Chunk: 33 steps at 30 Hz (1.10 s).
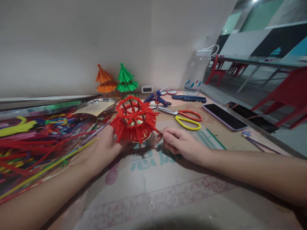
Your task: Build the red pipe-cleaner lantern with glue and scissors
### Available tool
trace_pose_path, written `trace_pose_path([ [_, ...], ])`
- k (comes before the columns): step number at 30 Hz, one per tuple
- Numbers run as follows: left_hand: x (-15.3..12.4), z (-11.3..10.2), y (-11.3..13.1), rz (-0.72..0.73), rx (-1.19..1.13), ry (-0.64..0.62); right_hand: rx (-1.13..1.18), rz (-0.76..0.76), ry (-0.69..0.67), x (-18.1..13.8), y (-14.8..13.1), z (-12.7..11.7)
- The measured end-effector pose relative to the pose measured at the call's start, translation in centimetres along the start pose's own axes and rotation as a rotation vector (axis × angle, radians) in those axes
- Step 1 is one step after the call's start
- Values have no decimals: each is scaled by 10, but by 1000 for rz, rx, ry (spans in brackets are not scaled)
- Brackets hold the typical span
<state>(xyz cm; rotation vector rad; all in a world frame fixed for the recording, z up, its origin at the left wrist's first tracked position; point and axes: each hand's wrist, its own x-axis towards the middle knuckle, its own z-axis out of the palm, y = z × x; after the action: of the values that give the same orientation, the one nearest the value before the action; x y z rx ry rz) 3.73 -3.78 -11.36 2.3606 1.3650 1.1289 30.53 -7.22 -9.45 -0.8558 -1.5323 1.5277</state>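
My left hand is closed around the lower left side of a small red pagoda-like model made of pipe cleaners. A six-sided ring tops the model on thin dark posts, and a fringe of short red pieces slants outward beneath it. My left fingers are partly hidden behind the model. At its right edge, my right hand is pinched. A thin dark end shows by those fingertips, close to a red piece that sticks out, but I cannot make out what it is.
Behind stand an orange tiered model, a green one and a blue glue gun. Scissors, blue pliers, a phone and a water bottle lie or stand rightward. Loose pipe cleaners fill the left.
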Motion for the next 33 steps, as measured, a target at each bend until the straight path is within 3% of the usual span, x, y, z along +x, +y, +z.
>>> trace_pose_path([
  [33,-1,-1,-1,12,-3,-9,-4,11,8,-1,2,-1],
])
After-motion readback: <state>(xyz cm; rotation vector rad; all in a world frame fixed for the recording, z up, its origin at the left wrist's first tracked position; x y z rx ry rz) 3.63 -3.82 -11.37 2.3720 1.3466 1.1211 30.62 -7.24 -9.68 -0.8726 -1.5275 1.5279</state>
